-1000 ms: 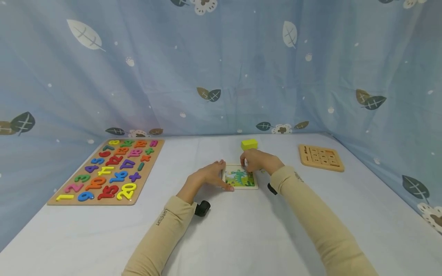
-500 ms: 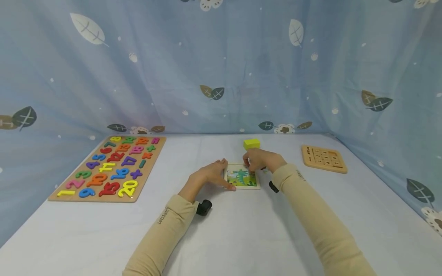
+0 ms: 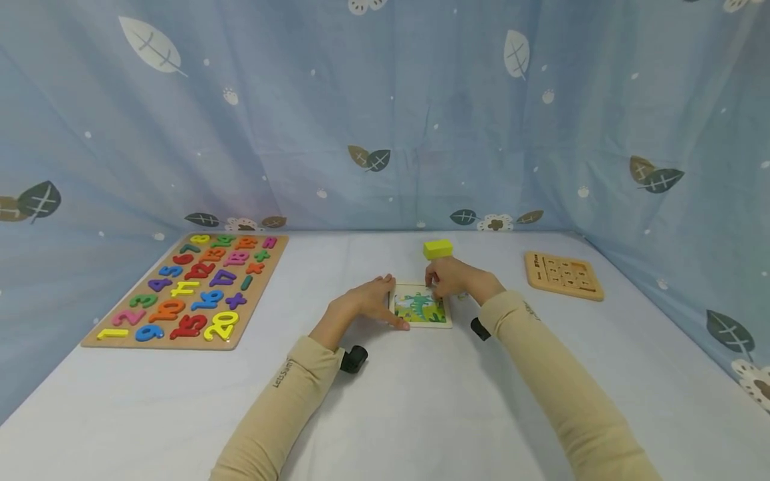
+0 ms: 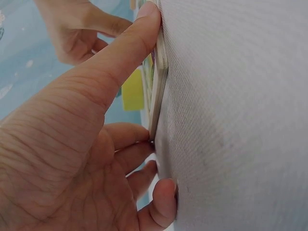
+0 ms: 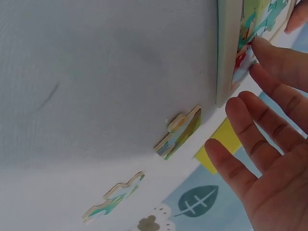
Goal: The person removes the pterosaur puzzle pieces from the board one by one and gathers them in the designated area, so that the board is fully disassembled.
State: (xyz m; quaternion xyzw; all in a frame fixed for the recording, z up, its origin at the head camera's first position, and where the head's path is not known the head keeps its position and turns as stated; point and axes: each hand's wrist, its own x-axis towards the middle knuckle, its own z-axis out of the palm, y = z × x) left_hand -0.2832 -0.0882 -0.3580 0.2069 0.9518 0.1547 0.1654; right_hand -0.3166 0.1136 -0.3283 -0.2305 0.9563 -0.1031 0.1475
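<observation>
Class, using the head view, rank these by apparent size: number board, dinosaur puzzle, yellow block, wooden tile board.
1. Number board
2. Dinosaur puzzle and wooden tile board: too close to rank, puzzle partly covered
3. Yellow block

- The tabletop (image 3: 385, 407) is spread with a white cloth.
- On its left side lies a large wooden board (image 3: 257, 288) set with coloured numbers (image 3: 190, 325) and arithmetic signs.
- Near the middle, a dinosaur puzzle (image 3: 420, 308) lies flat in a pale frame (image 3: 430, 325).
- A yellow-green block (image 3: 438, 250) sits behind the puzzle.
- One loose piece (image 5: 180, 134) lies near the frame, another loose piece (image 5: 115, 196) farther from it.
- On the right lies a smaller wooden number board (image 3: 594, 292).
</observation>
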